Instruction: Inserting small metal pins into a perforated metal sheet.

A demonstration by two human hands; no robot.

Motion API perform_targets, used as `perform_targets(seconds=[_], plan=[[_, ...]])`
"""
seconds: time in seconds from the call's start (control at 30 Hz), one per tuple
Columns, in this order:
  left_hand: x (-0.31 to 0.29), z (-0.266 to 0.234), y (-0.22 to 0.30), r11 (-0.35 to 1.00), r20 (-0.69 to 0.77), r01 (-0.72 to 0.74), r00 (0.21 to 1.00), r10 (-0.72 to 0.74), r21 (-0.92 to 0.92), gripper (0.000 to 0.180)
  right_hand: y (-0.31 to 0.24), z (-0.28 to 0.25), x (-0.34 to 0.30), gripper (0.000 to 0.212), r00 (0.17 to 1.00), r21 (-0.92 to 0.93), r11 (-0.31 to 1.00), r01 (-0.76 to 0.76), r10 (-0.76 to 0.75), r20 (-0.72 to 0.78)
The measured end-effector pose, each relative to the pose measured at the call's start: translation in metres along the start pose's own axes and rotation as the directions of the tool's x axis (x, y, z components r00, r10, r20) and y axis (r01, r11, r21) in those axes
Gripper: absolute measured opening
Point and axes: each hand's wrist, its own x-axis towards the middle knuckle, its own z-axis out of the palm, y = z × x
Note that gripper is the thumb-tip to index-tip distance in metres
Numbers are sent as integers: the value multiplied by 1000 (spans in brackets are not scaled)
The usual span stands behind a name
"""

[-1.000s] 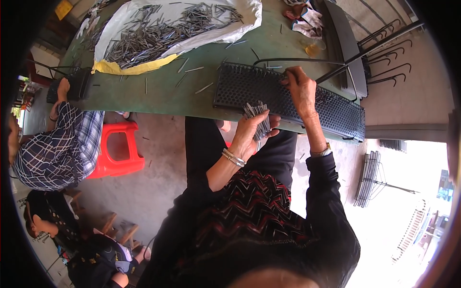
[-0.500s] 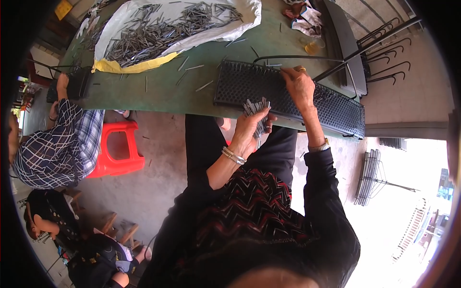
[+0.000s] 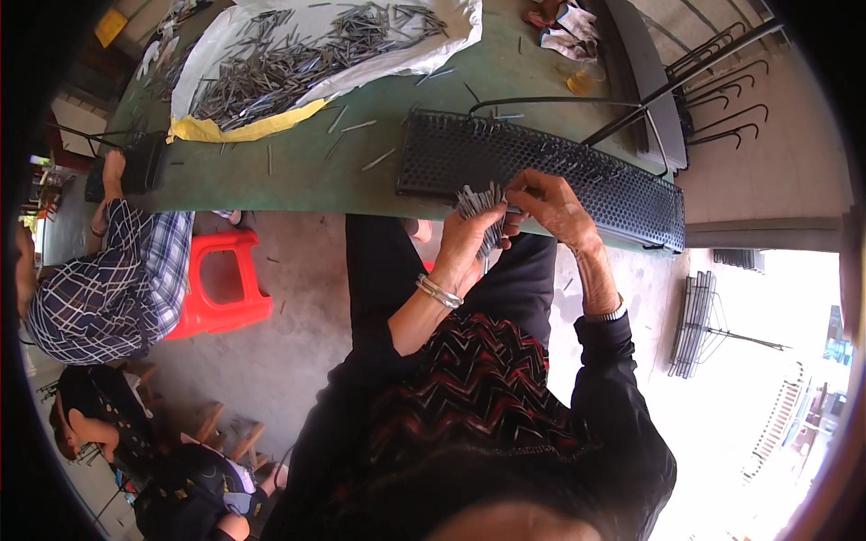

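My left hand (image 3: 462, 242) is closed around a bundle of thin grey metal strips (image 3: 478, 200), whose ends fan out above the thumb. Beside it, my right hand (image 3: 557, 212) has its thumb and index finger pinched together at the bundle's right edge. Whether a single strip sits in that pinch is too small to tell. Just beyond both hands lies a long black perforated metal panel (image 3: 451, 162) along the table's near edge. Several strips stick up from its holes along the far side. A black bent-rod frame (image 3: 559, 101) rises behind the panel.
A white sack (image 3: 460, 36) with a heap of loose strips (image 3: 289, 68) covers the far left of the green table (image 3: 271, 180). Gloves (image 3: 570, 36) and a cup of amber liquid (image 3: 582, 81) stand far right. Left are a red stool (image 3: 225, 298) and co-workers (image 3: 99, 279).
My right hand has come down and toward me from the panel's far side to the bundle. My left hand stays in place, still gripping the strips.
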Motion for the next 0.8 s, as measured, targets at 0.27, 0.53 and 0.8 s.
perform_targets(seconds=[0.27,0.53,0.8], plan=[[1,4,5,994,-27,-41,999,44,103,16,-3,2,-3,15,993,-72,997,38,-46,-112],[3,12,10,990,-74,-35,996,46,135,16,3,4,1,14,956,-30,997,78,-83,-282],[3,10,6,987,-52,-52,997,60,155,17,6,8,3,13,964,17,998,65,-59,-258]])
